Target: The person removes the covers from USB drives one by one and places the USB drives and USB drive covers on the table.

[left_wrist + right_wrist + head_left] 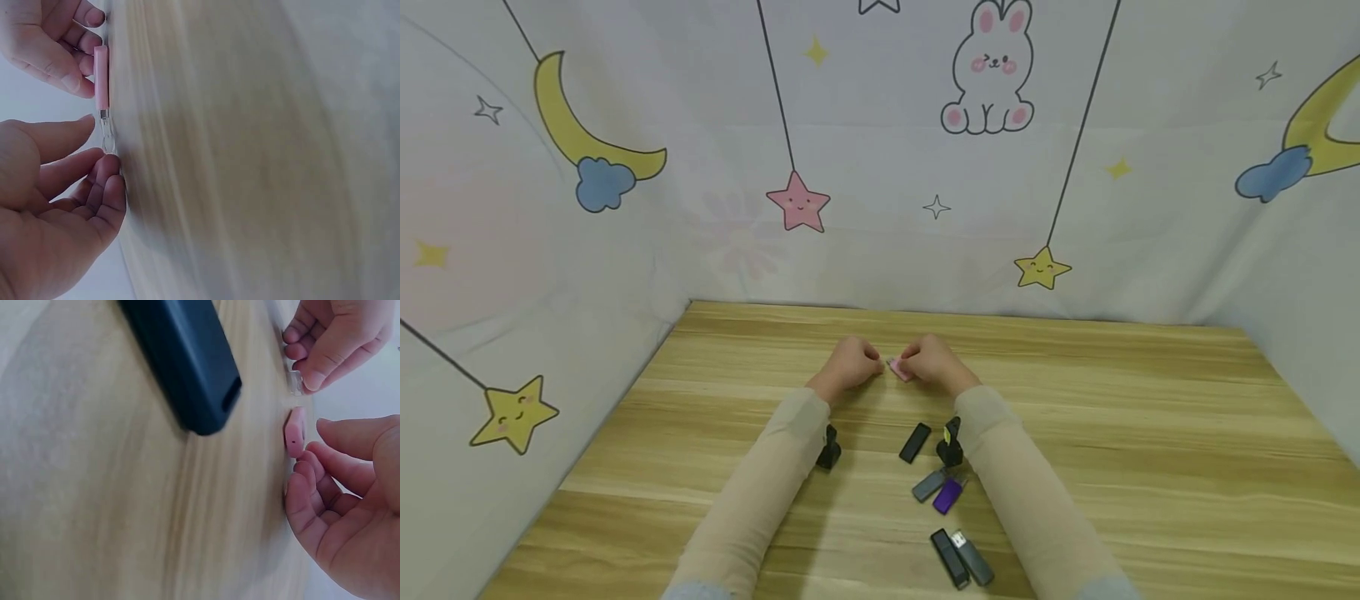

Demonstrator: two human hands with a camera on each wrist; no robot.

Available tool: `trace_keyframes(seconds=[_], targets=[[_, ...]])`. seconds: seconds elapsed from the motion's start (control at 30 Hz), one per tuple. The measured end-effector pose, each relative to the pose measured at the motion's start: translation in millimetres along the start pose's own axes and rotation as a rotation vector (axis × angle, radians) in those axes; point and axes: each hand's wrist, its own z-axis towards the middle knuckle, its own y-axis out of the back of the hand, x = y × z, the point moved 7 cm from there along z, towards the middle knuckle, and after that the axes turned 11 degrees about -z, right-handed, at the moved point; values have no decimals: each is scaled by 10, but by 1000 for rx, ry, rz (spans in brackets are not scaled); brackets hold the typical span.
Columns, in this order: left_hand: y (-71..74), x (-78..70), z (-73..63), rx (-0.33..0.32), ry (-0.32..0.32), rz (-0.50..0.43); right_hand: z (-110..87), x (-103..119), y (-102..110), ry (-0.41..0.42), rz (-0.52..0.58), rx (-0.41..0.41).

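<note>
A pink USB flash drive point(901, 372) lies low over the wooden tabletop between both hands, its metal plug toward the left hand. My right hand point(934, 360) pinches its body, thumb and fingertips at the edges; in the right wrist view the fingers point(309, 453) are close against one end. At the plug end, my left hand point(852, 364) holds a small clear cap point(295, 382) between thumb and fingertips. The left wrist view shows the cap point(108, 139) right by the metal plug point(104, 114); whether they touch I cannot tell.
Nearer the body lie a black flash drive point(915, 443), a grey one point(929, 485) beside a purple one point(948, 496), then another black one point(950, 558) alongside a grey one point(973, 557). Dark wrist cameras point(829, 450) hang under the sleeves. A patterned curtain point(880, 250) borders the table.
</note>
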Motion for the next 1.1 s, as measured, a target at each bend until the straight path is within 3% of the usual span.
trace_keyframes(seconds=[0.23,0.43,0.8,1.1], targets=[[63,-14,-38,5,18,-43,-57,61,136,33,-27,10],[149,-111,-78,12,-15,-46,-111,120,293,93,-38,6],[349,-342,-264,-34,-148,-50,-286,121,535,176,-42,-28],[385,-493,-515,-50,-243,-52,-525,204,643,294,-99,-41]])
